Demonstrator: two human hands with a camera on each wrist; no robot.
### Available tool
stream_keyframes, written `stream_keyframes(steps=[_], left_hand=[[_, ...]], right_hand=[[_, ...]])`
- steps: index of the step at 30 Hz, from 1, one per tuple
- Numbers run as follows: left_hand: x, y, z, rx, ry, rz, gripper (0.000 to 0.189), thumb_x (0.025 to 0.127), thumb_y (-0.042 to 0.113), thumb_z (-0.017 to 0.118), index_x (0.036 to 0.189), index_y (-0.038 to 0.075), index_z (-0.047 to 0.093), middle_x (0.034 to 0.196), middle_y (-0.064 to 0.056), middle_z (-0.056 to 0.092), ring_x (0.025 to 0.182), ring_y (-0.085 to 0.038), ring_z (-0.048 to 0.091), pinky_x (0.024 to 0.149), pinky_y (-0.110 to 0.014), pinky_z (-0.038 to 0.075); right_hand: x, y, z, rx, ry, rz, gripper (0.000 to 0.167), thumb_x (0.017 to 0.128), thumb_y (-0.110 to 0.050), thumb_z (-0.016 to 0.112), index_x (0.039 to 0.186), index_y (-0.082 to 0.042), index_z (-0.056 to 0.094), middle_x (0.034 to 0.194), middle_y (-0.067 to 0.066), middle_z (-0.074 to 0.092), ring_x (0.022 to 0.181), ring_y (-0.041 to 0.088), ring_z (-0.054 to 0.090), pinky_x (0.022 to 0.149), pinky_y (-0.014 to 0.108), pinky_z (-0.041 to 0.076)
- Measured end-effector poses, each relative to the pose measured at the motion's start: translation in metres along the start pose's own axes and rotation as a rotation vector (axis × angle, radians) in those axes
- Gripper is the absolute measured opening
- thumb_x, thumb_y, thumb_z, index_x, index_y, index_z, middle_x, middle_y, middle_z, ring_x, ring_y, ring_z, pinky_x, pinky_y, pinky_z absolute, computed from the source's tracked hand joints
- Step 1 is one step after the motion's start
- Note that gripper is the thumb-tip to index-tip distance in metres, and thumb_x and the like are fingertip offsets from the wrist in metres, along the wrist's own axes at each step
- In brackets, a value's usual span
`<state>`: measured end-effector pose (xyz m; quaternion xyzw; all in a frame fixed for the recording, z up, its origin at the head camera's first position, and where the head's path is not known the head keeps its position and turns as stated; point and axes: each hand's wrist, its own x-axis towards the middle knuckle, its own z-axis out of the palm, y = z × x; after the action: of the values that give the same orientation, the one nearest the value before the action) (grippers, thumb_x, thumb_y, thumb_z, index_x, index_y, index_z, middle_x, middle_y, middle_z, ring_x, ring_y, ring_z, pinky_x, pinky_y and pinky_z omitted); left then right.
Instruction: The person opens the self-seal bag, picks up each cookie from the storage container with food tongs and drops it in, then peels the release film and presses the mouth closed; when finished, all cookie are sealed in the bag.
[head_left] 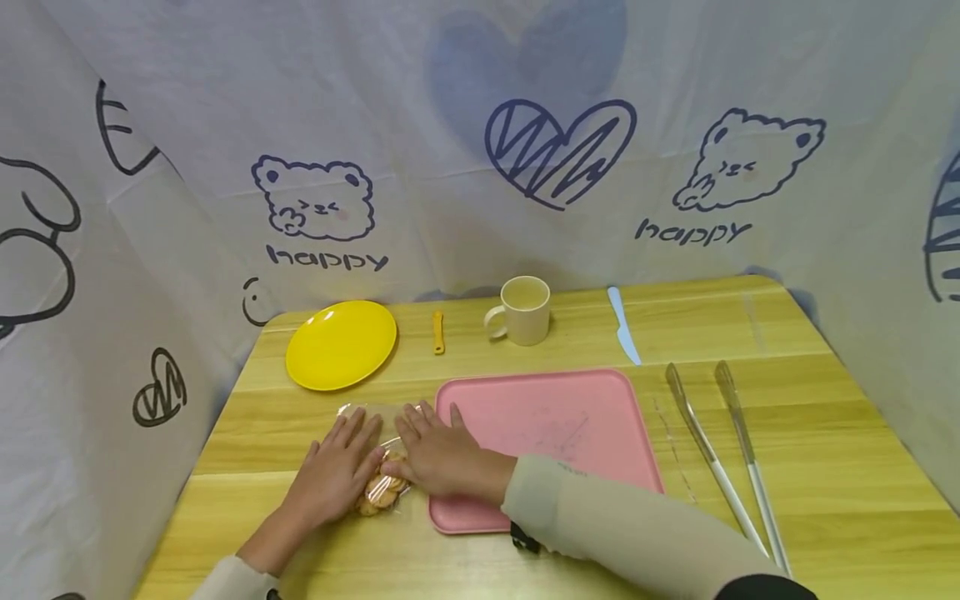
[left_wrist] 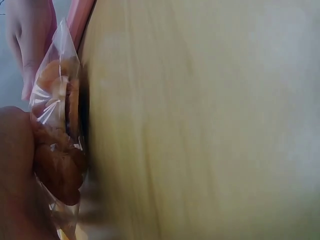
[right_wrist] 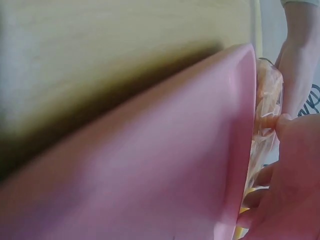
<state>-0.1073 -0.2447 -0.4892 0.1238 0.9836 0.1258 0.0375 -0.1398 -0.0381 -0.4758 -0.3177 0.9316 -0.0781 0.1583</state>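
A clear plastic bag of cookies (head_left: 384, 493) lies on the table, just left of the pink tray (head_left: 558, 417). My left hand (head_left: 333, 473) rests flat on the bag's left side with straight fingers pointing away from me. From the right, my right hand (head_left: 437, 454) lies over the bag's upper right part, fingers spread, its wrist crossing the tray. In the left wrist view, the cookies (left_wrist: 60, 170) show through the shiny film beside the left palm. The right wrist view has the bag (right_wrist: 269, 95) against the tray's rim, with the right thumb touching it.
A yellow plate (head_left: 341, 346) is at the back left, near a small orange-yellow handled piece (head_left: 438, 333). Behind the tray stand a cream mug (head_left: 527, 312) and a pale blue knife (head_left: 624, 327). Metal tongs (head_left: 738, 408) lie to the right. Printed cloth (head_left: 450, 233) hangs around the table.
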Motion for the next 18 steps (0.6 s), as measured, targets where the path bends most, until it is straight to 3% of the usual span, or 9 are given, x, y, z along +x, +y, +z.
stream_keyframes(steps=[10, 18], left_hand=[[-0.002, 0.007, -0.001, 0.02, -0.003, -0.06, 0.062, 0.111, 0.05, 0.035, 0.159, 0.01, 0.041, 0.167, -0.02, 0.026, 0.151, -0.051, 0.024, 0.106, -0.084, 0.025], [-0.004, 0.012, -0.009, 0.012, -0.032, -0.072, 0.066, 0.11, 0.054, 0.034, 0.161, 0.011, 0.035, 0.168, -0.022, 0.024, 0.151, -0.053, 0.021, 0.107, -0.084, 0.025]], right_hand=[[-0.002, 0.006, -0.01, 0.057, -0.01, -0.001, 0.083, 0.103, -0.072, 0.026, 0.166, -0.019, 0.019, 0.173, 0.005, 0.011, 0.16, 0.027, 0.008, 0.125, 0.063, 0.015], [-0.023, 0.028, -0.025, 0.114, 0.042, 0.001, 0.083, 0.103, -0.071, 0.032, 0.167, -0.02, 0.018, 0.173, 0.003, 0.012, 0.16, 0.028, 0.009, 0.123, 0.067, 0.013]])
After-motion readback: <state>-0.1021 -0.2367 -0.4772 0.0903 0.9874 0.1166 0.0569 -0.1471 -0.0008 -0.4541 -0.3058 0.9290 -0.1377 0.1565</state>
